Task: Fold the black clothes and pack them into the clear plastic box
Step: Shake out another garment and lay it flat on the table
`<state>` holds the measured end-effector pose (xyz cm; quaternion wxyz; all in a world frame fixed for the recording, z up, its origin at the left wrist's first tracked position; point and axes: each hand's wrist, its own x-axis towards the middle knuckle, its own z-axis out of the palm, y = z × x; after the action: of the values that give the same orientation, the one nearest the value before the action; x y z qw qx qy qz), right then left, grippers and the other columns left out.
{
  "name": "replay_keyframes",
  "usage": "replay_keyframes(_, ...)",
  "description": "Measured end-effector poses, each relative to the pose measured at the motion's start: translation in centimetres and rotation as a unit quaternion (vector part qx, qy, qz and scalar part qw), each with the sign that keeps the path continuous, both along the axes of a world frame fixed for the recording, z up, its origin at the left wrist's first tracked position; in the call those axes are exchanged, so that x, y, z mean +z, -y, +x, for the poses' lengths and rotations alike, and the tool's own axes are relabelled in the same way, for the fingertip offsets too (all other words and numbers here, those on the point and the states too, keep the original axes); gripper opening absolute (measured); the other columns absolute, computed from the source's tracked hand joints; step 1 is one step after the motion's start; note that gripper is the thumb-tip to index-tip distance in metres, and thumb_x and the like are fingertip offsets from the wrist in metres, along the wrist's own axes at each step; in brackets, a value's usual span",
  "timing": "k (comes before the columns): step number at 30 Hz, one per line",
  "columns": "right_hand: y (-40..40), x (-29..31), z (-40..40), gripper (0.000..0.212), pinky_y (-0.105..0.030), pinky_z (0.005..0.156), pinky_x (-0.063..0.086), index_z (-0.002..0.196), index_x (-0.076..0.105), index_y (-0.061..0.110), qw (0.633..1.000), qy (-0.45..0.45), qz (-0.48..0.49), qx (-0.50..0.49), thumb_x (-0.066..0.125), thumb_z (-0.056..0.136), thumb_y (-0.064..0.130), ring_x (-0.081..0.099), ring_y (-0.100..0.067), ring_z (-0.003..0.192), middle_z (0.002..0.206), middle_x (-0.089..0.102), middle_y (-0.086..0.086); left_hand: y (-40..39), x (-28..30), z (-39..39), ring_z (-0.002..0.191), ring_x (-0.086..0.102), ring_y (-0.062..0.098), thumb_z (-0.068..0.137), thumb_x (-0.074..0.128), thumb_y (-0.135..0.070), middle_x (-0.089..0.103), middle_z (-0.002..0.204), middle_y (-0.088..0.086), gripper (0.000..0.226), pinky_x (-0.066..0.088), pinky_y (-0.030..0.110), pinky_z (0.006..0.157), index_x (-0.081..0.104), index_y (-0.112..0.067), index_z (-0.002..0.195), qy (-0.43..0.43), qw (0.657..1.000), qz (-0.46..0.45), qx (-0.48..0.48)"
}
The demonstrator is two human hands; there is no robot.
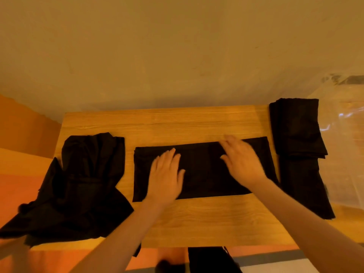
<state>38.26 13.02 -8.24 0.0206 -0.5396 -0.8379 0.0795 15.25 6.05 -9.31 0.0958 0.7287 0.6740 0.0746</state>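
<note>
A: Table (197, 123) edges first. The far edge runs along the wall (177, 46), with a bare strip of wood between it and the clothes. The near edge shows below the forearms, again with bare wood in front of it.

B: And the sides?

A: A loose pile (82, 184) of black cloth sits on the left and spills over that edge. On the right, a folded stack (297, 127) lies at the far corner, with another dark piece trailing from it toward the near side. The clear box (342, 134) stands just beyond the right edge, touching or nearly touching that stack; I cannot tell which.

B: Where is the garment being worked?

A: The garment (202, 168) lies flat in the middle, a long rectangle running left to right. Both hands rest on top of it. The left hand (166, 178) lies flat on its left part, fingers straight and spread. The right hand (242, 160) is blurred, fingers extended, over the right part.

B: Surfaces?

A: Pale wood grain, matte black fabric, glossy see-through plastic.
</note>
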Motion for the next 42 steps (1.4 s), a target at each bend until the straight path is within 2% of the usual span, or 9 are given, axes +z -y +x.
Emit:
replay_keyframes(5,0.3,-2.7,2.6,0.079,-0.042,0.112,0.016,0.145,0.027,0.017,0.993,0.065,-0.1,-0.003,-0.008,0.089,0.061,0.019,-0.02,0.141,0.152,0.022,-0.002,0.1,-2.6,-1.7,0.142,0.012,0.034,0.09,0.012,-0.055,0.019,0.154,0.014,0.068,0.01,0.051,0.112,0.016,-0.019,0.147,-0.057,0.99,-0.098,0.078)
replay_keyframes(7,0.1,-3.2,4.4,0.086,-0.038,0.113,0.003,0.148,0.013,0.018,0.993,0.05,-0.095,-0.047,-0.015,0.082,0.066,0.001,-0.014,0.142,0.153,0.004,0.003,-0.8,-2.7,-2.9,0.144,0.003,0.033,0.088,0.006,-0.059,0.01,0.156,0.011,0.067,0.002,0.05,0.113,0.003,-0.025,0.145,-0.069,0.989,-0.114,0.061)
replay_keyframes(13,3.4,-2.7,3.6,0.068,-0.039,0.115,0.001,0.149,0.008,0.014,0.976,0.014,-0.106,-0.188,0.007,0.092,0.052,-0.003,-0.017,0.144,0.157,0.004,-0.005,-5.2,-2.4,-4.7,0.142,-0.014,0.023,0.086,-0.002,-0.059,-0.006,0.157,0.003,0.065,-0.005,0.047,0.114,-0.006,-0.031,0.144,-0.069,0.989,-0.129,-0.022)
replay_keyframes(17,6.9,-1.8,0.0,0.066,-0.043,0.117,-0.004,0.148,-0.005,0.011,0.938,-0.039,-0.167,-0.301,0.025,0.098,0.042,-0.013,-0.02,0.143,0.157,-0.01,-0.007,-6.1,-0.4,-2.1,0.144,-0.007,0.029,0.098,0.021,-0.046,-0.003,0.157,0.011,0.062,-0.003,0.049,0.115,0.003,-0.018,0.149,-0.094,0.988,-0.11,0.044)
replay_keyframes(20,6.7,-1.7,-0.5,0.064,-0.043,0.115,-0.002,0.146,-0.005,0.014,0.974,-0.039,-0.089,-0.206,0.021,0.097,0.047,-0.011,-0.02,0.142,0.153,-0.009,-0.005,-3.7,0.1,1.8,0.143,-0.013,0.032,0.096,0.019,-0.052,-0.009,0.156,0.013,0.068,-0.007,0.051,0.113,-0.004,-0.017,0.149,-0.043,0.982,-0.133,0.129)
replay_keyframes(25,3.6,-3.3,2.0,0.057,-0.043,0.112,0.025,0.143,0.026,0.015,0.996,0.045,-0.065,0.033,0.016,0.097,0.046,0.018,-0.018,0.14,0.15,0.032,-0.006,-2.7,-2.0,2.1,0.142,-0.017,0.033,0.093,0.016,-0.058,-0.013,0.156,0.012,0.069,-0.001,0.059,0.113,-0.008,-0.023,0.148,-0.064,0.976,-0.151,0.142)
replay_keyframes(32,11.0,-3.8,-0.4,0.066,-0.041,0.11,0.012,0.143,0.024,0.008,0.984,-0.017,-0.096,-0.149,0.003,0.097,0.05,0.016,-0.024,0.14,0.15,0.029,-0.013,-7.2,-1.9,0.2,0.143,-0.012,0.029,0.093,0.019,-0.057,-0.009,0.157,0.008,0.067,-0.005,0.055,0.112,-0.003,-0.027,0.148,-0.128,0.983,-0.119,-0.063)
replay_keyframes(36,14.9,-2.3,-4.0,0.078,-0.04,0.116,-0.006,0.145,-0.005,0.017,0.951,-0.15,-0.156,-0.223,-0.008,0.085,0.067,-0.013,-0.016,0.142,0.155,-0.004,-0.002,-6.7,-0.7,-0.1,0.142,-0.017,0.023,0.095,0.025,-0.05,-0.008,0.157,0.007,0.066,-0.013,0.049,0.11,-0.001,-0.022,0.148,-0.137,0.976,-0.091,-0.141)
replay_keyframes(42,10.4,-2.9,-0.9,0.055,-0.049,0.107,0.031,0.143,0.025,0.013,0.998,-0.025,-0.055,-0.011,0.018,0.097,0.043,0.015,-0.019,0.139,0.149,0.03,-0.006,2.6,-1.8,3.0,0.139,0.02,0.023,0.088,0.027,-0.049,0.034,0.149,0.01,0.065,0.016,0.049,0.109,0.036,-0.014,0.141,-0.126,0.975,-0.077,-0.165)
